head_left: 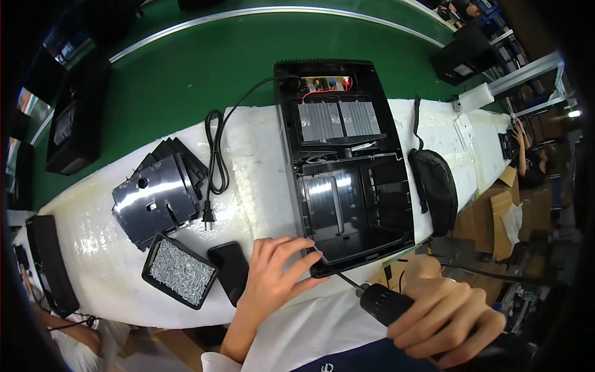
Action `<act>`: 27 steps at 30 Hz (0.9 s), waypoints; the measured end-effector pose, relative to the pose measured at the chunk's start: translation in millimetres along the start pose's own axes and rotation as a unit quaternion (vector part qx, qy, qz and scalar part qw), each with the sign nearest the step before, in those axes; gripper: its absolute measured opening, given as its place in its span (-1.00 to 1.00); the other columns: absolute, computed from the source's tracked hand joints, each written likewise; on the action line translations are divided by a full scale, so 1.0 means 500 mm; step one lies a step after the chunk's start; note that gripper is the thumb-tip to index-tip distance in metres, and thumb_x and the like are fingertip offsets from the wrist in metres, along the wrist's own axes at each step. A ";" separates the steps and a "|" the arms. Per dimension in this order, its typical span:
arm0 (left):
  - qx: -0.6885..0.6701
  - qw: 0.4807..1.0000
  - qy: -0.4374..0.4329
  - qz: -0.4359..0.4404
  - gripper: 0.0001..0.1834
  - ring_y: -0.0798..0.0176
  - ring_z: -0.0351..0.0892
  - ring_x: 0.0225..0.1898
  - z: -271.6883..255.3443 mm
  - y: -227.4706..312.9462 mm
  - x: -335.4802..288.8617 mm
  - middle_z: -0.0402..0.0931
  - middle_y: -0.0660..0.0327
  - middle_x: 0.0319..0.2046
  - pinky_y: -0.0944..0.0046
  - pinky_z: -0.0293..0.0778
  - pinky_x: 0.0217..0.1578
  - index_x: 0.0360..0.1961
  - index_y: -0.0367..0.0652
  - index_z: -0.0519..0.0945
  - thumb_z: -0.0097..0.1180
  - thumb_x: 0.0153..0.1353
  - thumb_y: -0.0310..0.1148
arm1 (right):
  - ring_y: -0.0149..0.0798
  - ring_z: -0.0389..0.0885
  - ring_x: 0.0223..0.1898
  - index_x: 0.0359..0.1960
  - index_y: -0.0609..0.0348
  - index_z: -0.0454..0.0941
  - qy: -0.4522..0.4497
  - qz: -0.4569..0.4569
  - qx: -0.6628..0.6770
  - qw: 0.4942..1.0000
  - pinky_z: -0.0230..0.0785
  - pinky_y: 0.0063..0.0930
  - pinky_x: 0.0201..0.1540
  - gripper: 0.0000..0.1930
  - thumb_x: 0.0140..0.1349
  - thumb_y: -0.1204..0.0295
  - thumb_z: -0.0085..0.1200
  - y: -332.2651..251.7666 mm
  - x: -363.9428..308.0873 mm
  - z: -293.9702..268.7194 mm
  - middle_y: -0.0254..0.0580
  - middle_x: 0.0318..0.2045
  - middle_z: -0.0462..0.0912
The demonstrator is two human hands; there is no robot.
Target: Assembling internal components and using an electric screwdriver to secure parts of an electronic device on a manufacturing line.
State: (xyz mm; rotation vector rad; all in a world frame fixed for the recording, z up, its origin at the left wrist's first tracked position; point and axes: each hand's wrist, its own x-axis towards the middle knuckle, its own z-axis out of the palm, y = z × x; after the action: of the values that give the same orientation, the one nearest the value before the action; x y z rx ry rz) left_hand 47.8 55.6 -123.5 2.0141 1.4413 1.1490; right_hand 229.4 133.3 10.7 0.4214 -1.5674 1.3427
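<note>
One open black housing (289, 124) lies on the white table (263, 146), right of centre: two grey ribbed panels (321, 121) side by side, one circuit board (325, 84) beyond them, and a glossy cavity in the near half. One black screwdriver (385, 304) too, firmly gripped in the right hand (443, 316), shaft slanting to the near-left corner. The left hand's (273, 282) curled fingers block that corner, so can't tell if they're pinching anything. Further left: one phone (230, 270), one tray (169, 291) with way too many screws (180, 273) to count, one pile of dark plates (155, 198), one power cord (214, 155). One mesh bag (437, 189) sits just right of the housing; green surface (198, 62) on the far side.
</note>
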 end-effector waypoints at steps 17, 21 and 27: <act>-0.051 0.999 -0.004 -0.002 -0.49 0.16 0.43 -0.05 -0.002 -0.019 -0.019 0.50 0.30 -0.04 0.13 0.27 -0.05 -0.10 -0.04 0.62 0.45 -0.14 -0.22 | 0.04 0.53 -0.59 -0.30 0.47 0.45 -0.067 0.163 0.034 0.984 0.47 -0.17 -0.55 -0.84 0.25 0.54 0.07 0.075 -0.025 -0.006 0.15 -0.45 0.57; -0.027 0.999 0.010 0.014 -0.47 0.17 0.43 -0.04 -0.005 -0.011 -0.034 0.44 0.27 0.06 0.12 0.29 -0.05 -0.01 -0.04 0.59 0.39 -0.05 -0.15 | -0.02 0.52 -0.66 -0.54 0.39 0.50 -0.010 0.208 -0.045 0.977 0.46 -0.26 -0.59 -0.83 0.12 0.52 0.17 0.070 -0.019 0.039 0.04 -0.61 0.54; 0.078 0.983 0.149 -0.075 -0.62 0.10 0.55 -0.16 -0.124 -0.021 -0.127 0.61 0.23 -0.21 0.13 0.37 -0.15 -0.17 -0.12 0.61 0.37 -0.05 -0.29 | -0.16 0.59 -0.70 -0.59 0.23 0.47 -0.048 0.184 0.036 0.981 0.57 -0.36 -0.61 -0.42 0.11 -0.11 0.27 0.098 -0.025 0.017 0.00 -0.67 0.58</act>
State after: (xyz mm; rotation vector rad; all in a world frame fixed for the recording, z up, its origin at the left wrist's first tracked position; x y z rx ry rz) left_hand -16.4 -6.6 -119.6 1.8511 1.8494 1.3502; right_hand 193.5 137.7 -25.5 0.2495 -1.7395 1.6862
